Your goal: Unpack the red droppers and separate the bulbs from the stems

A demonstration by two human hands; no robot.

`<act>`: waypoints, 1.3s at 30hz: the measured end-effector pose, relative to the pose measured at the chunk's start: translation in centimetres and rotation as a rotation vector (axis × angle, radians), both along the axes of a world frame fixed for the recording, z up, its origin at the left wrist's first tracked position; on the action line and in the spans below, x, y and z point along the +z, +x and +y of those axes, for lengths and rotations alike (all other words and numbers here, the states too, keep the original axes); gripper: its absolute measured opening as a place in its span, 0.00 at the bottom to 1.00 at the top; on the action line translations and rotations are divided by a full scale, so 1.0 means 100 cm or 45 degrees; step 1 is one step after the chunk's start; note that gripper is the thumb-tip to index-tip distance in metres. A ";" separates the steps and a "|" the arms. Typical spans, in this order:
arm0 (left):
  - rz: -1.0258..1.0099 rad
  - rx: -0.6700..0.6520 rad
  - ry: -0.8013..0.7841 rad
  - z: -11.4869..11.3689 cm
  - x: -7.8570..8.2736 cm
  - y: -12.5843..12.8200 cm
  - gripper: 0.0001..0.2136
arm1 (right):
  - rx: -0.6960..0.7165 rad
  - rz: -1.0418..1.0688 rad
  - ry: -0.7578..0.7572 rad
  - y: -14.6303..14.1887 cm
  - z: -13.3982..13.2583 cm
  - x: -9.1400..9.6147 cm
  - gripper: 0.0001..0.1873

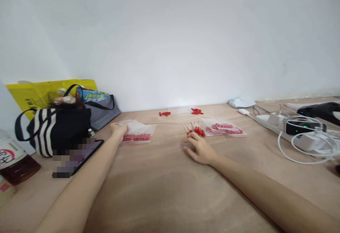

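Red-tipped sticks (196, 130), one bundle, are touching the spread fingertips of the right hand (201, 150) at twelve o'clock; the left hand (118, 129) is covering one bag (139, 134), grip unclear; two more bags (225, 126) at two o'clock.

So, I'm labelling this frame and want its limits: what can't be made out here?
Head view only.
Tablet screen: blurred by a pixel patch.
Left hand: whether its fingers grip the clear bag, too small to tell.
Red-tipped sticks by the right hand: too small to identify.
Bottle: cut off by the left edge.
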State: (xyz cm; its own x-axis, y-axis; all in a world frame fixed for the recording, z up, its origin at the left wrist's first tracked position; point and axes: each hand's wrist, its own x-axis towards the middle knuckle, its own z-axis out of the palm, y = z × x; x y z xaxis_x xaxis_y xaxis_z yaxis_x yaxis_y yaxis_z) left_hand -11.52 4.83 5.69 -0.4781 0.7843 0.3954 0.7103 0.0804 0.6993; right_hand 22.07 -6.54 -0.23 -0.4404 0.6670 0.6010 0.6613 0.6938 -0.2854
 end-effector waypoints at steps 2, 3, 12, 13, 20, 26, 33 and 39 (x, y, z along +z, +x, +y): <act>-0.025 0.152 -0.036 -0.003 -0.003 -0.002 0.29 | 0.006 0.007 0.005 0.000 0.000 0.000 0.10; -0.007 0.221 -0.022 -0.007 -0.004 -0.001 0.30 | 0.009 0.011 0.004 0.000 0.001 -0.001 0.11; 0.990 -0.875 0.163 -0.068 -0.019 0.004 0.08 | 0.036 0.015 -0.055 0.001 0.002 -0.003 0.09; 1.074 -0.958 0.145 -0.070 -0.018 0.004 0.08 | 0.036 0.015 -0.061 0.001 0.002 -0.003 0.09; 1.444 -1.054 0.109 -0.061 -0.013 0.011 0.12 | 0.030 0.003 -0.079 0.001 0.002 -0.004 0.08; 1.298 -0.950 0.159 -0.074 -0.024 0.054 0.12 | 0.023 -0.030 -0.074 0.000 0.001 0.000 0.08; 0.828 -1.156 0.231 -0.095 -0.040 0.132 0.08 | 0.012 -0.022 -0.035 -0.001 -0.001 0.005 0.15; 0.574 -1.239 0.114 -0.104 -0.040 0.149 0.08 | 0.088 0.055 -0.061 -0.001 0.008 -0.003 0.06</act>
